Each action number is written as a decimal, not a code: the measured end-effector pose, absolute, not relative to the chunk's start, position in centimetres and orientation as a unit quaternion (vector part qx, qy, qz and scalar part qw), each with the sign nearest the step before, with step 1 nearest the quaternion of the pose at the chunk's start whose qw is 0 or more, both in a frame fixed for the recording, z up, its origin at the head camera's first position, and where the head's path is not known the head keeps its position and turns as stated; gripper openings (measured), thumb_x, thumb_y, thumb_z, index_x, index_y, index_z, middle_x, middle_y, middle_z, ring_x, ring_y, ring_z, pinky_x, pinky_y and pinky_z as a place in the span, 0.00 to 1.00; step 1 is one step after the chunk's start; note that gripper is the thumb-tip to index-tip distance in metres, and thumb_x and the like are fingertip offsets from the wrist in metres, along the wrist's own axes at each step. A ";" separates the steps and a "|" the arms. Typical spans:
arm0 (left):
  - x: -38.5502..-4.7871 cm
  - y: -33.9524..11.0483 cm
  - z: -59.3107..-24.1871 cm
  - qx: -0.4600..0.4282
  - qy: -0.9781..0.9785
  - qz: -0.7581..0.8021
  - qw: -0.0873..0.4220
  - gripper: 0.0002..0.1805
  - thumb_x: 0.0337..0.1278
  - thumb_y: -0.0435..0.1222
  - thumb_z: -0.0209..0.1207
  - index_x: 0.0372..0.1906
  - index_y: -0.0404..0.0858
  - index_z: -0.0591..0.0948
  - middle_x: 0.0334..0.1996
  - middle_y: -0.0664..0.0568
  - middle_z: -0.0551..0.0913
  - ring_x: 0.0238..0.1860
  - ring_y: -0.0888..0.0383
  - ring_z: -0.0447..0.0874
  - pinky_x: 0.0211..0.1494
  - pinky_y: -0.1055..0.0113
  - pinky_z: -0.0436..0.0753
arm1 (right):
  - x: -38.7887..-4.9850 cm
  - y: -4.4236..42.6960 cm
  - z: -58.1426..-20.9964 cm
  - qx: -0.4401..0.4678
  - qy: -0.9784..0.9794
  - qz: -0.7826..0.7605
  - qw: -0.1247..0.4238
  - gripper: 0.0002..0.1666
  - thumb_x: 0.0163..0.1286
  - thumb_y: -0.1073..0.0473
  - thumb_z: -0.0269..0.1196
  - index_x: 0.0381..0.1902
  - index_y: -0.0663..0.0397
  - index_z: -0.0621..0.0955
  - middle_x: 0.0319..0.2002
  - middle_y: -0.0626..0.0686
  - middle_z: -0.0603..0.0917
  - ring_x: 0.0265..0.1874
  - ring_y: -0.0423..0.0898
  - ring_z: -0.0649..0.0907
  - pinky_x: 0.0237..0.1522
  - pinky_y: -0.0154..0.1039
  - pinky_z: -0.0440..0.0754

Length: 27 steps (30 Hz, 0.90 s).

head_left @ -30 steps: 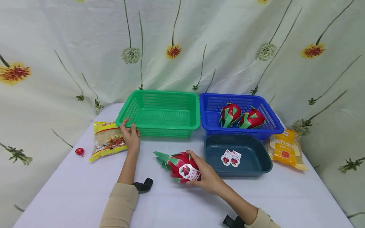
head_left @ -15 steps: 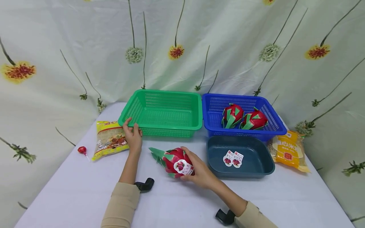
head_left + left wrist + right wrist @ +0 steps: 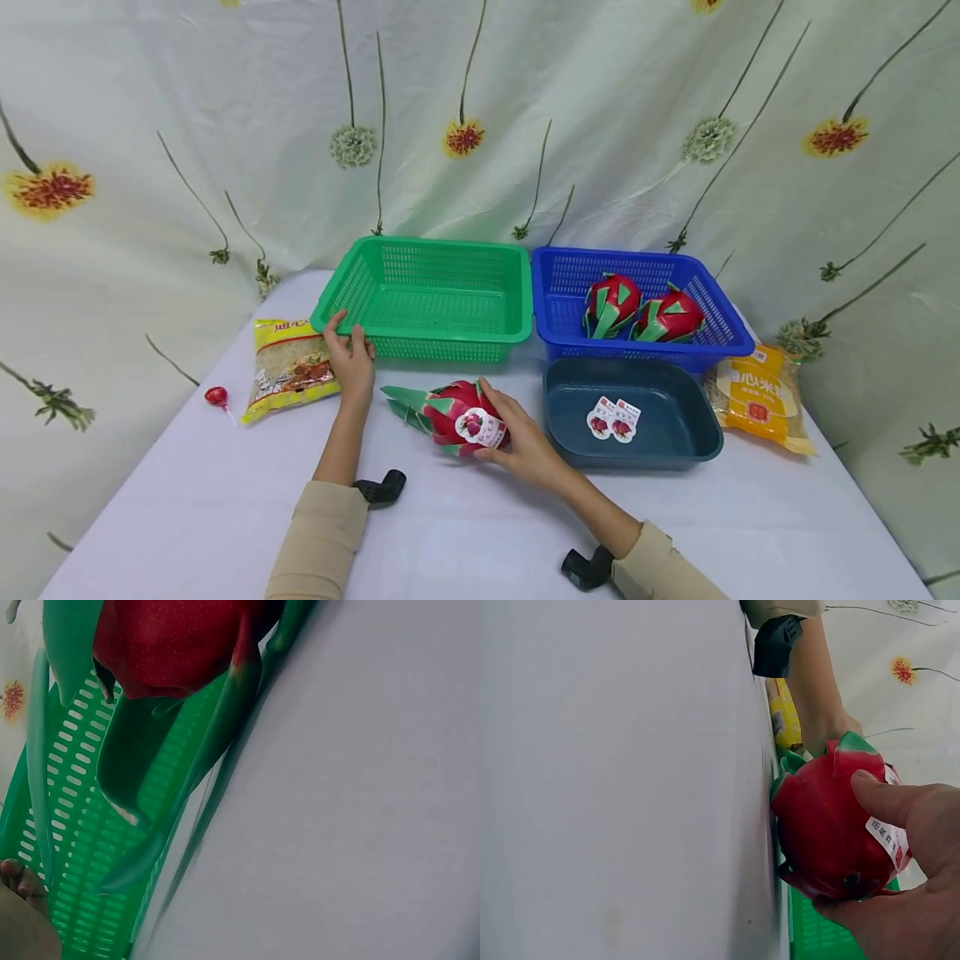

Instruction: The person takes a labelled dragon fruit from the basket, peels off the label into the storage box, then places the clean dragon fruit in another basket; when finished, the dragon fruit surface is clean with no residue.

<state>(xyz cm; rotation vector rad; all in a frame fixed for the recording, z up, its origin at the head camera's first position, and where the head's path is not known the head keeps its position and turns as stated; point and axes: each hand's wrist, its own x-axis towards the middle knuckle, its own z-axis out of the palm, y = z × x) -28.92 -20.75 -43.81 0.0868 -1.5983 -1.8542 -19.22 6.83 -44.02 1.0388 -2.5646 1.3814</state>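
My right hand [image 3: 527,444] grips a red dragon fruit [image 3: 453,410] with green leaf tips and a white sticker [image 3: 480,427], just above or on the white tabletop. Seen from the right wrist, the thumb and fingers span the dragon fruit [image 3: 829,825] from both sides. My left hand [image 3: 351,362] holds the front left rim of the green basket [image 3: 442,337], its fingers over the edge. In the left wrist view the dragon fruit [image 3: 172,645] fills the top, and part of the left hand [image 3: 26,911] shows at lower left.
A blue basket [image 3: 551,333] holds two dragon fruits [image 3: 613,302]. Before it stands a dark teal tray [image 3: 663,417] with two stickers [image 3: 612,419]. One yellow food bag [image 3: 288,375] and a red lollipop [image 3: 216,397] lie left; another bag [image 3: 757,400] lies right.
My right hand has carried the dragon fruit left and slightly away from me. My left hand stays at the green basket's rim. The head view has shifted a little.
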 end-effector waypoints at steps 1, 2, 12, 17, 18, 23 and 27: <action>-28.9 -20.7 -43.8 0.032 -0.615 -0.710 0.341 0.22 0.69 0.36 0.44 0.65 0.35 0.59 0.23 0.51 0.64 0.18 0.64 0.65 0.22 0.69 0.69 | -19.2 6.8 -44.2 0.336 -0.829 0.447 0.029 0.54 0.53 0.57 0.70 0.72 0.47 0.53 0.65 0.56 0.63 0.64 0.50 0.63 0.61 0.52 0.63; -29.0 -20.7 -43.9 0.031 -0.616 -0.709 0.343 0.22 0.69 0.36 0.44 0.65 0.35 0.59 0.23 0.51 0.64 0.18 0.64 0.65 0.22 0.69 0.69 | -19.2 6.8 -44.3 0.336 -0.828 0.448 0.033 0.54 0.53 0.57 0.70 0.72 0.48 0.53 0.65 0.56 0.63 0.64 0.50 0.63 0.61 0.51 0.63; -29.0 -20.5 -43.9 0.039 -0.615 -0.709 0.343 0.21 0.69 0.37 0.44 0.63 0.40 0.61 0.23 0.51 0.63 0.17 0.64 0.65 0.22 0.69 0.69 | -19.2 6.8 -44.7 0.323 -0.826 0.461 0.027 0.55 0.53 0.52 0.71 0.72 0.40 0.53 0.66 0.51 0.63 0.64 0.46 0.63 0.61 0.51 0.64; -29.0 -20.6 -43.9 0.038 -0.609 -0.719 0.333 0.21 0.69 0.37 0.44 0.64 0.40 0.61 0.24 0.50 0.63 0.18 0.63 0.65 0.22 0.70 0.69 | -19.2 6.7 -44.7 0.314 -0.828 0.464 0.027 0.55 0.51 0.51 0.72 0.72 0.39 0.54 0.66 0.51 0.63 0.64 0.47 0.63 0.61 0.51 0.64; -29.0 -20.6 -43.8 0.037 -0.608 -0.721 0.331 0.21 0.69 0.36 0.43 0.64 0.39 0.60 0.24 0.50 0.63 0.18 0.63 0.65 0.22 0.70 0.68 | -19.2 6.7 -44.7 0.313 -0.829 0.462 0.028 0.55 0.51 0.51 0.71 0.72 0.39 0.54 0.66 0.51 0.63 0.64 0.48 0.64 0.60 0.51 0.64; -28.5 -20.4 -43.1 0.035 -0.608 -0.722 0.328 0.20 0.69 0.32 0.42 0.64 0.36 0.60 0.24 0.49 0.63 0.18 0.62 0.65 0.22 0.70 0.69 | -19.2 6.6 -44.8 0.306 -0.833 0.460 0.027 0.55 0.51 0.52 0.71 0.72 0.37 0.54 0.65 0.51 0.64 0.62 0.48 0.66 0.59 0.51 0.66; -27.9 -20.1 -42.3 0.035 -0.608 -0.723 0.327 0.20 0.69 0.31 0.42 0.63 0.36 0.60 0.24 0.49 0.62 0.17 0.62 0.65 0.22 0.70 0.69 | -19.2 6.6 -44.9 0.305 -0.829 0.467 0.031 0.55 0.51 0.53 0.72 0.71 0.37 0.55 0.65 0.49 0.64 0.62 0.47 0.66 0.59 0.50 0.66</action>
